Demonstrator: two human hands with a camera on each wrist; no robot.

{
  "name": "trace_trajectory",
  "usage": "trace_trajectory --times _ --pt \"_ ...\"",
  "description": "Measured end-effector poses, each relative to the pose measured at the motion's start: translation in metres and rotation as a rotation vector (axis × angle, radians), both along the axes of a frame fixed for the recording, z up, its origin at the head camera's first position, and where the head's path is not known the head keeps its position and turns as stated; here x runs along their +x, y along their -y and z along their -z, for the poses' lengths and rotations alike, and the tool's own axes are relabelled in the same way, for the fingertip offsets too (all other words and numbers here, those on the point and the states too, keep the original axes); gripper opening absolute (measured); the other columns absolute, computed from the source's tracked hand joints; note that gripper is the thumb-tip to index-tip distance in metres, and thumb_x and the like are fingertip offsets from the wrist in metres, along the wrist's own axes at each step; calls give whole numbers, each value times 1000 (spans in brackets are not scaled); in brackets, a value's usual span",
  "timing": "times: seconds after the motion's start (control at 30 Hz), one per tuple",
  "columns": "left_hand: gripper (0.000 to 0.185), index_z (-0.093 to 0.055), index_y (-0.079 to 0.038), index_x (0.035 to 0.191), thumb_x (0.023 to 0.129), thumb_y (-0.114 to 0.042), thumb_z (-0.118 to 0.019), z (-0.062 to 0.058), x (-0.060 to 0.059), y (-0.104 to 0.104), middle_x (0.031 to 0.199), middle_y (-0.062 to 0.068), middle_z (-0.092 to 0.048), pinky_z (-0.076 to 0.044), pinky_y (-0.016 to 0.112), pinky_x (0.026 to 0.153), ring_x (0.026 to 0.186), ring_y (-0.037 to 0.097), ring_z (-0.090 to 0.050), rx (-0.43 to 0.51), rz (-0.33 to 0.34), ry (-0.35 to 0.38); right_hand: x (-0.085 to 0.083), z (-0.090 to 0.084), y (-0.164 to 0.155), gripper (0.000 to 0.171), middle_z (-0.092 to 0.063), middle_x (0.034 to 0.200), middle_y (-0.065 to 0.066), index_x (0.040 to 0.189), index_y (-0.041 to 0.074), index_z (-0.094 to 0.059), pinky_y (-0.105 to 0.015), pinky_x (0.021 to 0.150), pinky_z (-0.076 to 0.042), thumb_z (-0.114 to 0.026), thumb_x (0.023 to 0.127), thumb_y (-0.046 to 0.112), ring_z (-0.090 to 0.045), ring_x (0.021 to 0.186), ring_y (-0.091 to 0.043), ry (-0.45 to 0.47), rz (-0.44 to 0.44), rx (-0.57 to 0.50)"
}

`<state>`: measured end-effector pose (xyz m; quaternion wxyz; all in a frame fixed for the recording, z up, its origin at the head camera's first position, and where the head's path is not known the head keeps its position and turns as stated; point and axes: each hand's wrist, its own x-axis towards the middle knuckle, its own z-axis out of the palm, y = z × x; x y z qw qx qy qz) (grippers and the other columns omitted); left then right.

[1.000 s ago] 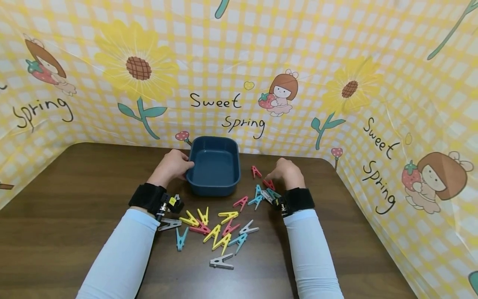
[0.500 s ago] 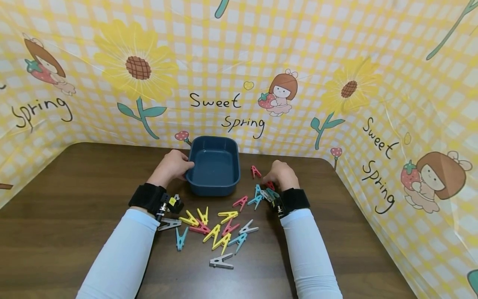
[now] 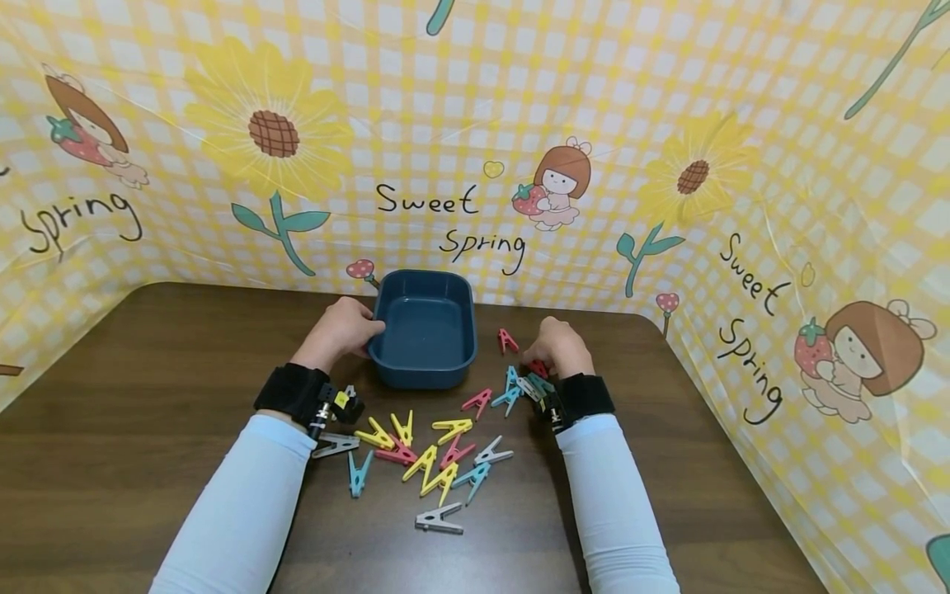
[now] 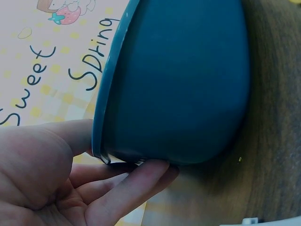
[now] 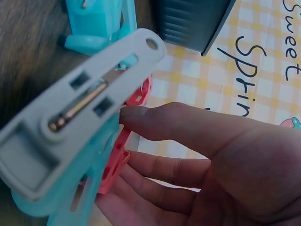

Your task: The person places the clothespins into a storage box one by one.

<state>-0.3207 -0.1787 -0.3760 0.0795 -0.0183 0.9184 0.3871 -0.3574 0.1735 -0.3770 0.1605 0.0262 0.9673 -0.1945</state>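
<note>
While the dark brown wooden table (image 3: 148, 371) carries everything, the deep blue rectangular plastic tub (image 3: 425, 330) sits at its far middle. Left hand (image 3: 337, 330) grips the tub's left rim, thumb over, fingers under. Right hand (image 3: 560, 346) pinches a red plastic clothespin (image 5: 123, 146) right of the tub, beside a grey plastic clothespin (image 5: 70, 122).

Lighting: we record even, bright, diffuse light from above; soft short shadows lie under each hand on the tabletop (image 3: 148, 396). Sheen: we see mild glare on the backdrop (image 3: 742, 99) beyond the right hand (image 3: 566, 346). Distortion: wide-angle bending at the head view's edges. Focus: the grey clothespin (image 5: 70, 122) nearest the right wrist lens looms soft and oversized.
</note>
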Motion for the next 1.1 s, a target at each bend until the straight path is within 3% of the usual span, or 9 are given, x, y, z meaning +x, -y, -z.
trace_trajectory --times 0.17,0.3,0.5,0.73,0.9,1.1 --pt "38 -74 11 125 109 -21 -59 1 -1 1 113 26 -79 -71 43 84 73 17 -80 1 -9 6 1 -4 -4 28 -71 103 -17 106 -3 -71 -23 56 -58 -80 96 22 -72 69 -19 -16 -4 -47" --pt "38 -74 11 123 109 -20 -59 1 -1 1 110 25 -79 -70 43 84 73 18 -80 0 -9 2 2 -9 -7 25 -73 92 -13 100 -2 -72 -23 57 -57 -77 98 22 -74 68 -19 -40 -8 -65" --pt "37 -76 10 120 109 -20 -59 0 0 -1 108 25 -79 -70 43 84 72 17 -80 -2 -6 -5 5 -20 -10 20 -70 81 -7 91 1 -76 -24 58 -55 -75 98 20 -66 63 -16 -91 -19 -86" --pt "39 -74 11 123 109 -21 -58 0 1 2 116 28 -78 -70 44 85 75 19 -81 -4 6 6 11 -37 -1 29 -77 114 -15 115 1 -76 -35 79 -60 -75 98 24 -69 90 -23 -152 -74 -87" --pt "40 -73 12 125 109 -21 -58 -2 2 2 116 29 -78 -70 45 87 76 18 -81 1 20 7 23 -56 20 27 -75 120 -17 118 2 -74 -44 93 -61 -78 97 18 -69 103 -30 -270 -195 -120" --pt "39 -73 13 124 109 -20 -58 -2 1 0 113 28 -79 -70 44 85 75 18 -80 8 20 10 38 -66 59 25 -77 114 -12 119 5 -75 -43 97 -62 -80 94 10 -71 104 -28 -426 -419 -148"
